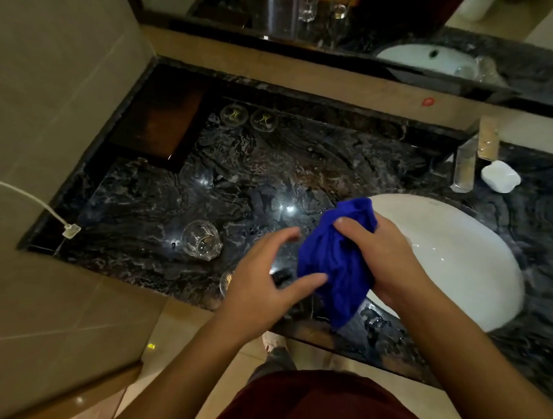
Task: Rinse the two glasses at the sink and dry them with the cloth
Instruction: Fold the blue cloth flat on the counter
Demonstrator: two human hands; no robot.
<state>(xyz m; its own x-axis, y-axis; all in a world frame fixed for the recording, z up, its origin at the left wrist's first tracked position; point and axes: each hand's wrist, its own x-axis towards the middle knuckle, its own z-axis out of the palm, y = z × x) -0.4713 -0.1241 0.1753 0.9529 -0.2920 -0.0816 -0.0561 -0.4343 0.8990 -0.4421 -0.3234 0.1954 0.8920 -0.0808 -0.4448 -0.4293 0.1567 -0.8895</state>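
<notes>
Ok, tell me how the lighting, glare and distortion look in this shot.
Head view: dim and warm overall; bright specular glints on the wet dark marble counter near the glass; the white sink is the brightest area; wide-angle bending curves the counter edges and walls; the blue cloth looks oversaturated, its folds barely readable.

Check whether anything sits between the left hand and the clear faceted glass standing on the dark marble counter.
Nothing visible does. The left hand hovers open beside the blue cloth, and only bare dark marble counter lies between it and the clear faceted glass. A second glass rim peeks out from under the hand, off that path.
</notes>
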